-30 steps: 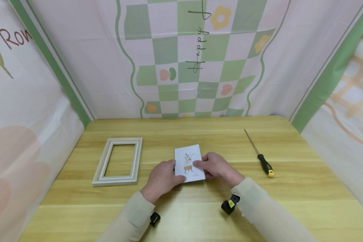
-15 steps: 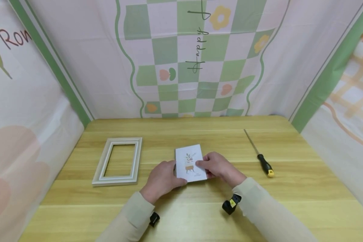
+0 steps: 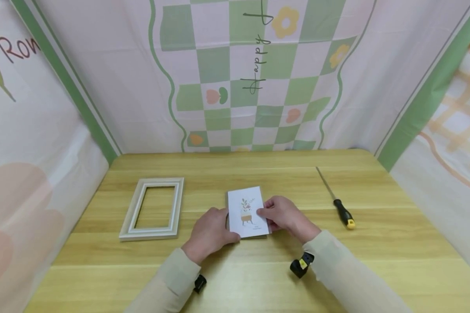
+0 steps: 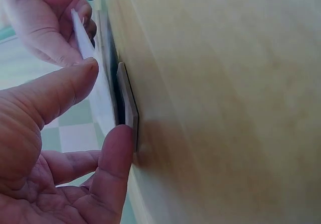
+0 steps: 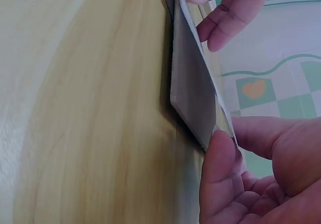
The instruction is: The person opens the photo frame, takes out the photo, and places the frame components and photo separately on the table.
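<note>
A white picture card (image 3: 247,217), printed with a potted plant, lies over a slightly offset grey backing board (image 3: 254,237), whose left and lower edges peek out. My left hand (image 3: 209,232) holds the pair at the near left corner: in the left wrist view the thumb (image 4: 80,81) lies against the card and a finger (image 4: 118,148) meets the board's edge. My right hand (image 3: 283,217) pinches the card's right edge, thumb on the printed face. Seen from the right wrist, the board (image 5: 193,78) slants close over the table, with the card's thin edge (image 5: 225,116) beside it.
A cream picture frame (image 3: 177,208) with an open middle lies left on the wooden table (image 3: 235,278). To the right is a screwdriver (image 3: 341,213) with a black and yellow handle. Printed fabric (image 3: 215,65) hangs at the back and both sides.
The card has shifted slightly right and nearer, so a strip of the grey board now shows along its left and lower edges. My right hand has moved slightly right with it; the left stays nearly still.
</note>
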{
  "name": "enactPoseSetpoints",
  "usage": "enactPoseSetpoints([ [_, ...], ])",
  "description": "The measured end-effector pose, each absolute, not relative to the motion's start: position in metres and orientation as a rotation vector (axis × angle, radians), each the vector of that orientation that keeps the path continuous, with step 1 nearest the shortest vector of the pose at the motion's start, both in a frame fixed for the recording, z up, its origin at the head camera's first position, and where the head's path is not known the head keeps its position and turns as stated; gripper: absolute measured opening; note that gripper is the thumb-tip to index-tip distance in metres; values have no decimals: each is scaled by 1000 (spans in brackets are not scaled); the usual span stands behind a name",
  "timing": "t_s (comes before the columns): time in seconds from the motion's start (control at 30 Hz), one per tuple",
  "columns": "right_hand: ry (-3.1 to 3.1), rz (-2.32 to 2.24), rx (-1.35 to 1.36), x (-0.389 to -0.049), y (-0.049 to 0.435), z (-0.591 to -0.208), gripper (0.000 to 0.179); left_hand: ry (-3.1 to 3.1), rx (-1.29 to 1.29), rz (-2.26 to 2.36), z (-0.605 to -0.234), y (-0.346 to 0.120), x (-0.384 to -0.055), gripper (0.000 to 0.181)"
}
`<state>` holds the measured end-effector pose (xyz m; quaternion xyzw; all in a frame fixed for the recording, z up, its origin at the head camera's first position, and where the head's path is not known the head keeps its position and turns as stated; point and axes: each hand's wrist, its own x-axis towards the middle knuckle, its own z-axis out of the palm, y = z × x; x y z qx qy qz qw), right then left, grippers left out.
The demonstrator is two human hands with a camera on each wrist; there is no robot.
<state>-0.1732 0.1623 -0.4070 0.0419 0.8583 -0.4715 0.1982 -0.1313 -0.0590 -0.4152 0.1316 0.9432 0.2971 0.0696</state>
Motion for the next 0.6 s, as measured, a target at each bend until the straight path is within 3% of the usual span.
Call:
enactPoseSetpoints([
  [0.6,2257,-1424,75,-176,175,-403,27,2879,357,836,-416,-60,-131,43],
])
